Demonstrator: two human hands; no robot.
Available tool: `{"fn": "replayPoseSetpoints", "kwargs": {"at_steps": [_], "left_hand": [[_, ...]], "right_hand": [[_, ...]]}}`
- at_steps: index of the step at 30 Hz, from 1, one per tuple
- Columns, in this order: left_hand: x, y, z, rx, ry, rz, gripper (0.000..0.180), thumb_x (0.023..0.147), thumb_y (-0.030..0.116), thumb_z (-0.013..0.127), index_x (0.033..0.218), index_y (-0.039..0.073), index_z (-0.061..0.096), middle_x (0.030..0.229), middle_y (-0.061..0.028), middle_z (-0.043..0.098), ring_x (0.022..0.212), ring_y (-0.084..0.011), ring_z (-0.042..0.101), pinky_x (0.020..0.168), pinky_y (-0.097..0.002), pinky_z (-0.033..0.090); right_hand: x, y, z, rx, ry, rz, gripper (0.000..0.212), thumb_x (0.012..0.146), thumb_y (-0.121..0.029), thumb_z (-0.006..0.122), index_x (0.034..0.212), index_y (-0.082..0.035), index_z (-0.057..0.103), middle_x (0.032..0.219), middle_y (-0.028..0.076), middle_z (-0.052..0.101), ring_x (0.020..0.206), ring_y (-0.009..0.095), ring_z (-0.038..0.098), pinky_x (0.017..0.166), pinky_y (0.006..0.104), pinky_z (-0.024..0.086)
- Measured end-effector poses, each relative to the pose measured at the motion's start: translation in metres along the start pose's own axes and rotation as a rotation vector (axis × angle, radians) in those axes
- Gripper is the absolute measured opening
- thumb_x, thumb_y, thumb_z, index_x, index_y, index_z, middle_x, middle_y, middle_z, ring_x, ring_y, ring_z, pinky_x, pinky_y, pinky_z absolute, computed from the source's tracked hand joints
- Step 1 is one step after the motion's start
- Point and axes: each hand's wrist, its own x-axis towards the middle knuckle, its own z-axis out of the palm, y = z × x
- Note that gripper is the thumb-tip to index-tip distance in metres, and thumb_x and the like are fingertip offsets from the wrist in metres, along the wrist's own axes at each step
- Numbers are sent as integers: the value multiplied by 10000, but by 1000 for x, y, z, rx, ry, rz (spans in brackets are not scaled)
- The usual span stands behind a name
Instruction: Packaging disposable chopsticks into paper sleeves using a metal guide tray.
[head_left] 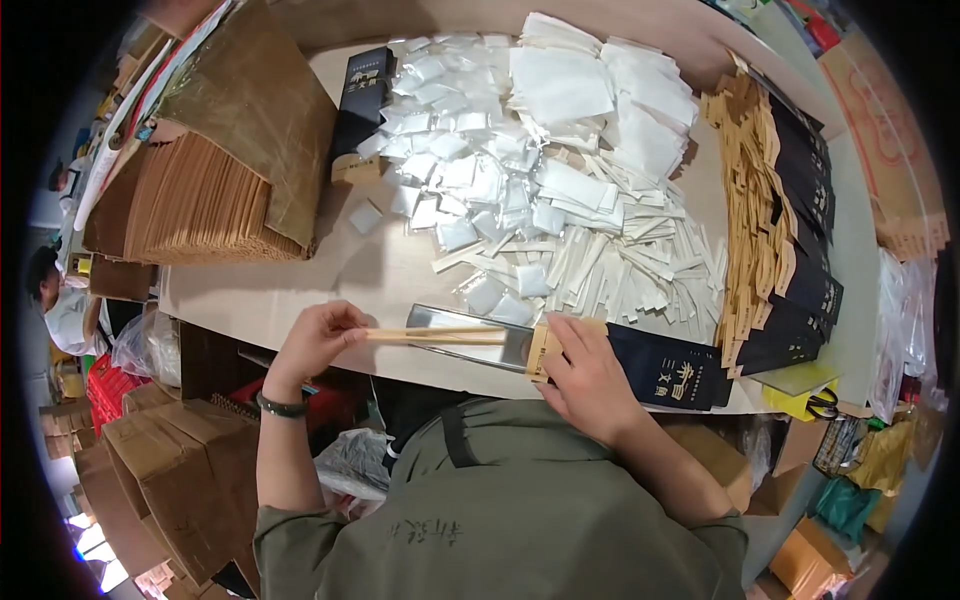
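Note:
My left hand (322, 338) pinches the left end of a pair of pale wooden chopsticks (385, 336). They lie level, pointing right, over a shallow shiny metal chute (455, 317) at the table's front edge. My right hand (588, 378) rests on a black paper sleeve (655, 368) with a kraft-brown band at its left end, thumb and fingers holding it against the chute's right end. The sleeve's mouth is partly hidden by my fingers. Beyond my hands spreads a pile of small clear packets (458, 232) and narrow white paper strips (600, 270).
White napkins (560, 85) are stacked at the back. Black-and-brown sleeves (760, 230) overlap along the right side. A cardboard box (250, 120) packed with upright brown pieces stands left, beside a dark packet (362, 95). Scissors (822, 402) lie at the right front corner.

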Motion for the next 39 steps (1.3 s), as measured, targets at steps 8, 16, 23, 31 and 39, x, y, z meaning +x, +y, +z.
{"fn": "replayPoseSetpoints", "kwargs": {"at_steps": [8, 16, 23, 31, 39], "left_hand": [[38, 59, 140, 215, 100, 524, 156, 820, -13, 731, 965, 5, 677, 852, -68, 637, 787, -155, 643, 699, -284, 533], [29, 84, 168, 25, -45, 310, 413, 881, 110, 710, 1257, -4, 580, 1054, -101, 680, 973, -186, 656, 881, -326, 520], [29, 73, 125, 861, 147, 592, 604, 582, 113, 832, 1125, 74, 572, 919, -137, 621, 863, -341, 623, 728, -410, 502], [23, 99, 137, 142, -197, 159, 356, 731, 140, 712, 1037, 30, 566, 847, -122, 611, 742, -246, 609, 710, -359, 505], [19, 89, 151, -9, -454, 27, 380, 742, 127, 717, 1079, 14, 583, 1022, -187, 642, 918, -299, 631, 843, -338, 501]], "right_hand": [[16, 3, 9, 16, 72, -42, 331, 688, -167, 792, 922, -6, 621, 1282, 210, 541, 1184, 376, 526, 974, 447, 459], [13, 5, 24, 39, 108, 30, 337, 665, -141, 769, 952, -47, 619, 1193, 188, 562, 1092, 364, 550, 908, 441, 475], [29, 11, -37, -18, 114, -219, 141, 712, -163, 677, 834, -110, 630, 869, 103, 590, 863, 290, 616, 675, 384, 515], [-32, 89, -131, -214, 132, 78, 425, 684, -324, 863, 870, -27, 625, 1230, 212, 561, 1150, 387, 538, 995, 490, 427], [-19, 28, -32, -116, 50, 50, 337, 794, -318, 735, 858, -8, 621, 1010, 187, 625, 948, 353, 617, 775, 405, 505]]}}
